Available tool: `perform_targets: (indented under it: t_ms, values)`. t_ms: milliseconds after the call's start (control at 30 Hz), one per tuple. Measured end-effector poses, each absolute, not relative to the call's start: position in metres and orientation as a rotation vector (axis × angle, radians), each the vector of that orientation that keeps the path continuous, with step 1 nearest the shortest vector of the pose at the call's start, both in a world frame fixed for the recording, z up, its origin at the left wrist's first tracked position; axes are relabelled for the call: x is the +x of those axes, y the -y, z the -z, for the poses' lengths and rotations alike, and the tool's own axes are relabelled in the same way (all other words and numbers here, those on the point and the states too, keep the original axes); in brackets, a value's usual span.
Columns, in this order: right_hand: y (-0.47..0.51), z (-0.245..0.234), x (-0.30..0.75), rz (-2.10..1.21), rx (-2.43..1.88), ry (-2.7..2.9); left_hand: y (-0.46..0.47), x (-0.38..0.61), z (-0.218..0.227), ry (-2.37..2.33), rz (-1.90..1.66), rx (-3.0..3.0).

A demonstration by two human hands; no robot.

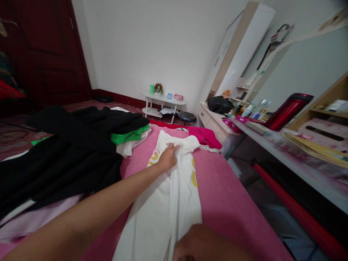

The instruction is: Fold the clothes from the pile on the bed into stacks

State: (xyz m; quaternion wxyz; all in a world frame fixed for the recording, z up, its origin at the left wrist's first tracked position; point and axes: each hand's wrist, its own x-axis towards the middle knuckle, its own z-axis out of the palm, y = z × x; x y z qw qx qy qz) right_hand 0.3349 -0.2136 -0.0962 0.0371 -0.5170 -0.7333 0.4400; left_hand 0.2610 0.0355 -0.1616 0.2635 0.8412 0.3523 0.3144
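One head-worn camera looks forward and down, the blurred right hand point(205, 243) seemingly nearest it.

Diffuse, dim light falls on the white cloth garment with yellow markings point(160, 203). Left of the garment, the matte black clothing heap point(89, 148) loses detail; at its near end, the bare right hand point(209, 243) is shadowed and blurred; far left, the dark-red panelled door point(45, 54) tilts through wide-angle distortion.
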Motion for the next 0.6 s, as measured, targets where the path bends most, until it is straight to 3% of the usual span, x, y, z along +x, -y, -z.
perform_targets:
  t_ms: [300, 600]
  values:
    - [0.031, 0.111, 0.401, -0.779, -1.57, 1.241, -0.03, 0.254, 0.187, -1.141, -0.875, 2.244]
    - [-0.092, 0.161, 0.409, -0.625, -1.744, 1.067, -0.036, 0.25, 0.185, -1.044, -0.981, 2.256]
